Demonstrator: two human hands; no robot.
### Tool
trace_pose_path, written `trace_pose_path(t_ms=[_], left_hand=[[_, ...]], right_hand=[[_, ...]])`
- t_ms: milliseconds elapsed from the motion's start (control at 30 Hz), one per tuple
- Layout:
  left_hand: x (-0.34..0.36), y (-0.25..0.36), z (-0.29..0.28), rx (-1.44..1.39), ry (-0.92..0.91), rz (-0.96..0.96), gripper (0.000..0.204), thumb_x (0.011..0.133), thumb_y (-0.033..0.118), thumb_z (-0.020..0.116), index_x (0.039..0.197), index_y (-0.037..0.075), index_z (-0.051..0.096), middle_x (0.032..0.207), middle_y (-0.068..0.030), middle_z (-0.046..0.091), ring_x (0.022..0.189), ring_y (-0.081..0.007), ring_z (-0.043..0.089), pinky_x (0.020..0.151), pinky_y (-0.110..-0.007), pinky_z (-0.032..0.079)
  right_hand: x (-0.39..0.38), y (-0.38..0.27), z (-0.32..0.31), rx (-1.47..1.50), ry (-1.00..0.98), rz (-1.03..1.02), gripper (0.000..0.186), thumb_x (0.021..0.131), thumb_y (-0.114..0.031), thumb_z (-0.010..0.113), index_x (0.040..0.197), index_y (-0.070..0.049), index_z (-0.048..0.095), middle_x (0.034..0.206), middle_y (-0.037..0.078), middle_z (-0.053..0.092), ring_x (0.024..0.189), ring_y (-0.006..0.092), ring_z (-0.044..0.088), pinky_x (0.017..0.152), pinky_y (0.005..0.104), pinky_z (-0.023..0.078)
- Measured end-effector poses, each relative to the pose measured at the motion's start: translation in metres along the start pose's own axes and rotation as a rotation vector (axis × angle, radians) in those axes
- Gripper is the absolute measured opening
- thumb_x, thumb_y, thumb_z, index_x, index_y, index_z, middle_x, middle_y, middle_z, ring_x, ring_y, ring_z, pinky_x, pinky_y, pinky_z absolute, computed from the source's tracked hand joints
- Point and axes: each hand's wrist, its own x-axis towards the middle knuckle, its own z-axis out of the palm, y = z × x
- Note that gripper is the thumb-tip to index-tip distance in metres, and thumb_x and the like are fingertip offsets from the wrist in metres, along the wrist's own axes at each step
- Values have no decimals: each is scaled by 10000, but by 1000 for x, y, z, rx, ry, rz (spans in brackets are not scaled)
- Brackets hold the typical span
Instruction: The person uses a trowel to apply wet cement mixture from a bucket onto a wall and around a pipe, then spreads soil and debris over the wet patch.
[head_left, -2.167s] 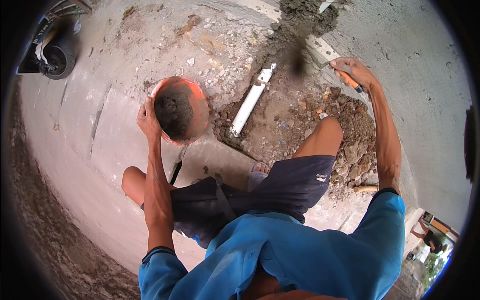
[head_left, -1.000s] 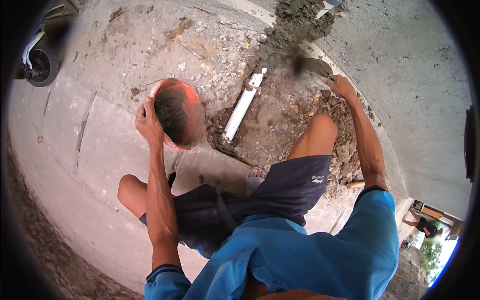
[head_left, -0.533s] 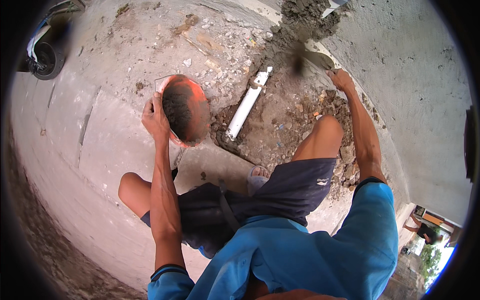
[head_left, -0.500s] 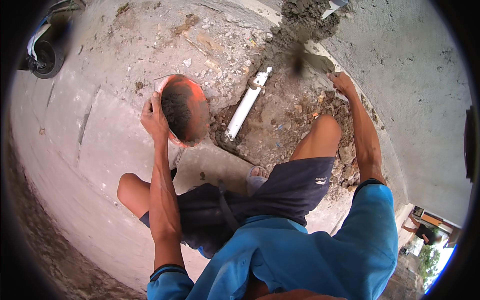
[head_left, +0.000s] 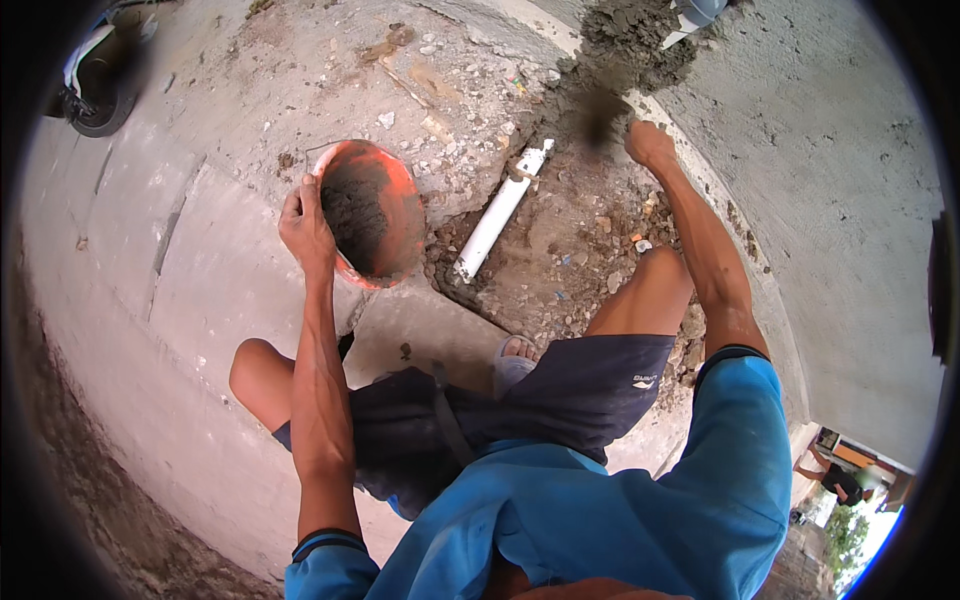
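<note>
Plainly, the left hand (head_left: pixel 308 230) is clamped on the rim of an orange bucket (head_left: pixel 404 215) left of the frame's centre; well apart, the right hand (head_left: pixel 650 146) curls near grey mortar (head_left: pixel 635 48) toward the upper right, though whether it grips anything I cannot tell. A white pipe (head_left: pixel 503 212) lies between, mid-frame.
</note>
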Motion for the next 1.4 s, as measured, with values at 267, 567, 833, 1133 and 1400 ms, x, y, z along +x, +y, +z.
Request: trace_pose_path(t_ms=[267,567,833,1133,1400], left_hand=[[1,-5,-9,-99,35,75,434,1027,366,625,953,-48,729,765,32,559,714,-63,449,639,-239,369],[-2,6,-1,-40,37,38,448,1030,389,612,808,4,667,695,54,442,669,-70,358,584,-265,294],[3,-2,-17,-49,42,50,456,1029,394,618,819,-4,690,719,51,472,691,-67,395,609,-260,323],[5,3,-19,11,-50,-86,496,965,457,696,989,-34,766,694,48,523,680,-69,443,596,-258,358],[-2,1,-22,51,-147,-55,392,958,374,714,1047,-3,776,747,-46,657,737,-103,555,675,-283,462]], right_hand=[[27,60,-49,259,126,-167,453,924,-410,660,1136,-15,723,851,156,728,745,294,696,699,429,539],[-23,124,-139,517,-72,-42,377,926,-383,732,973,-10,694,647,14,572,502,110,506,446,308,397],[-127,18,-130,606,-109,-208,574,936,-505,677,1235,-16,692,866,88,662,671,158,570,604,359,486],[-162,-276,-40,199,-30,-777,251,924,-170,580,1058,7,699,1024,247,721,983,406,711,837,493,576],[-170,-343,-14,97,-363,-1035,339,910,-221,601,1075,47,727,1026,279,722,961,406,727,796,475,591]])
